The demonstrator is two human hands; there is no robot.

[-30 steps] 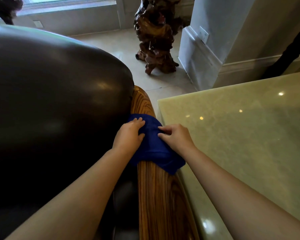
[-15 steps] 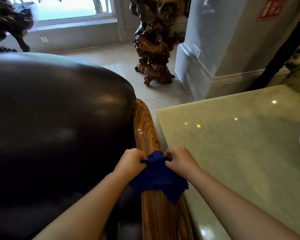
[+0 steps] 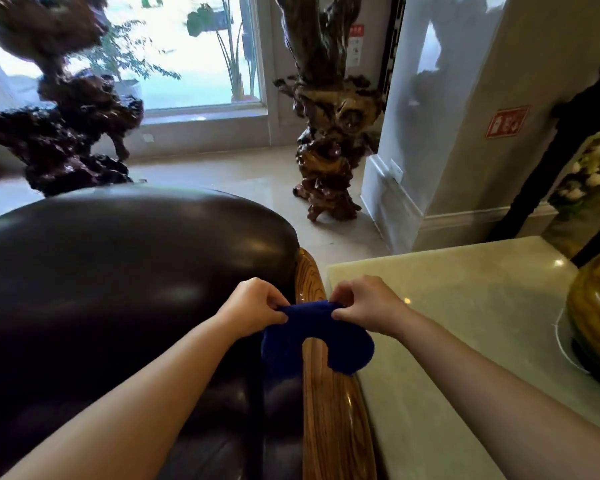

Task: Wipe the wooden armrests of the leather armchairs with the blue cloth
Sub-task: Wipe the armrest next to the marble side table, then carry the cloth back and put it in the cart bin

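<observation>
A dark leather armchair (image 3: 118,271) fills the left of the view, its striped wooden armrest (image 3: 329,410) running along its right side toward me. The blue cloth (image 3: 312,327) is lifted into an arch above the armrest, its two ends hanging down on either side of the wood. My left hand (image 3: 253,306) pinches the cloth's left upper corner. My right hand (image 3: 364,303) pinches the right upper corner. Both hands hold the cloth stretched between them.
A pale green stone table (image 3: 465,341) stands right beside the armrest, with an amber vase (image 3: 596,317) at its right edge. Two gnarled root sculptures (image 3: 329,133) (image 3: 59,133) stand on the tiled floor by the window. A white pillar (image 3: 465,116) rises behind the table.
Both hands have gathered the cloth, which lay flat on the armrest, and lifted its top edge off the wood. My view has tilted up toward the window.
</observation>
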